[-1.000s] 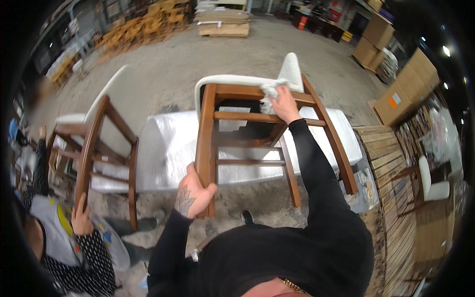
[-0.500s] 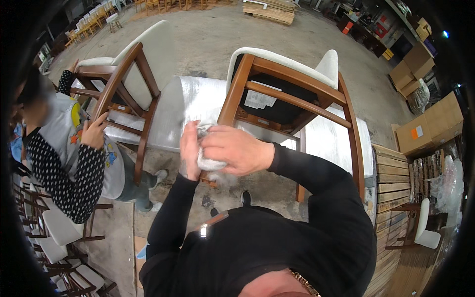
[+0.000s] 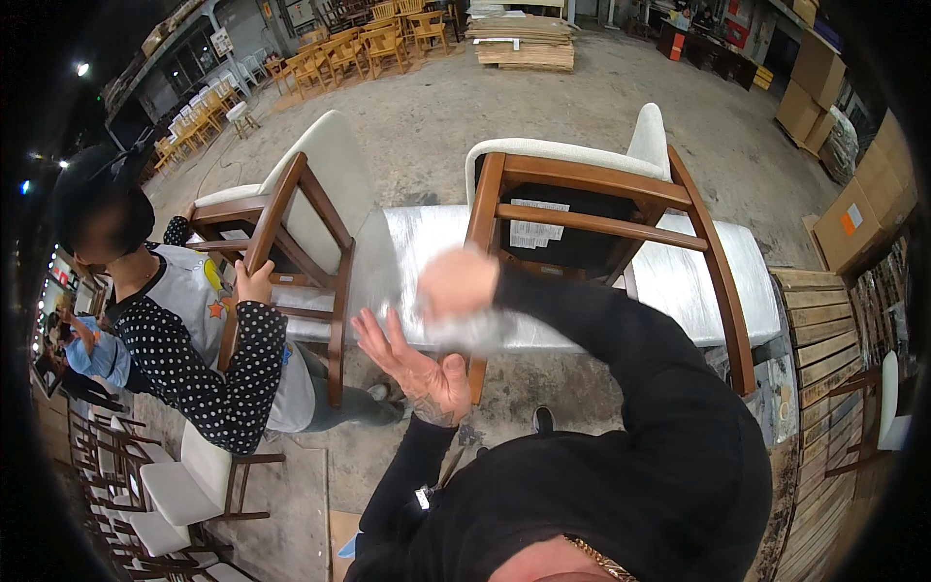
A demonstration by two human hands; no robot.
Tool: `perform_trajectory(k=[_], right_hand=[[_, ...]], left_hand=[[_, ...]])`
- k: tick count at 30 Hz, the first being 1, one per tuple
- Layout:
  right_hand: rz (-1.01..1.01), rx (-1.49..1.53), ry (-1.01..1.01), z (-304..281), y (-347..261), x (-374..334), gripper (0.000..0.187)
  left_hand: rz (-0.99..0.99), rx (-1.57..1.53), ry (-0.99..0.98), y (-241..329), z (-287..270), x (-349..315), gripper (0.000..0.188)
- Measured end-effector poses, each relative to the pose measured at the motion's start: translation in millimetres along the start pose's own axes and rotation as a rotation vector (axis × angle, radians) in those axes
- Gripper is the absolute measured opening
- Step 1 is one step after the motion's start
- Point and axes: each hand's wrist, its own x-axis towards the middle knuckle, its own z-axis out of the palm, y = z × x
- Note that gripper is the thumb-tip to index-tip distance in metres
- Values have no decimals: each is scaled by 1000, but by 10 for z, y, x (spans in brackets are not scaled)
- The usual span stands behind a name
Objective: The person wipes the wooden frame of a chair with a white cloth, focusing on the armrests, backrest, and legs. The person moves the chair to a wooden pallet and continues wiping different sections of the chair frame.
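My right hand (image 3: 460, 281), smeared by motion, is closed on a crumpled white cloth (image 3: 472, 333) that hangs below it. Beside and below it, my left hand (image 3: 415, 367) is open, palm up and fingers spread, with nothing in it. Just beyond my hands a brown wooden chair (image 3: 592, 177) with off-white upholstery lies tipped over, its dark underside and a paper label (image 3: 536, 225) turned toward me. It rests on a long bench-like surface wrapped in shiny film (image 3: 417, 242). My right forearm partly covers the chair's near legs.
At left a co-worker in polka-dot sleeves (image 3: 194, 364) grips a second wood-and-white chair (image 3: 308, 209). Several similar chairs (image 3: 184, 485) crowd the lower left. Wooden slat pallets (image 3: 824, 359) and cardboard boxes (image 3: 863, 209) stand at right. Stacked boards (image 3: 521, 41) lie at the back.
My hands were pressed together around the cloth; now the left has let go and opened, while the right moves off with the cloth. My view has tilted up and shifted left.
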Motion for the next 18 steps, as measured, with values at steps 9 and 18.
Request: perform_trajectory(k=[9, 18], right_hand=[[79, -252, 357, -198, 1189, 216, 45], [57, 157, 495, -297, -380, 46, 38]], left_hand=[[34, 68, -137, 15, -151, 128, 83], [-62, -19, -239, -21, -562, 510, 87]])
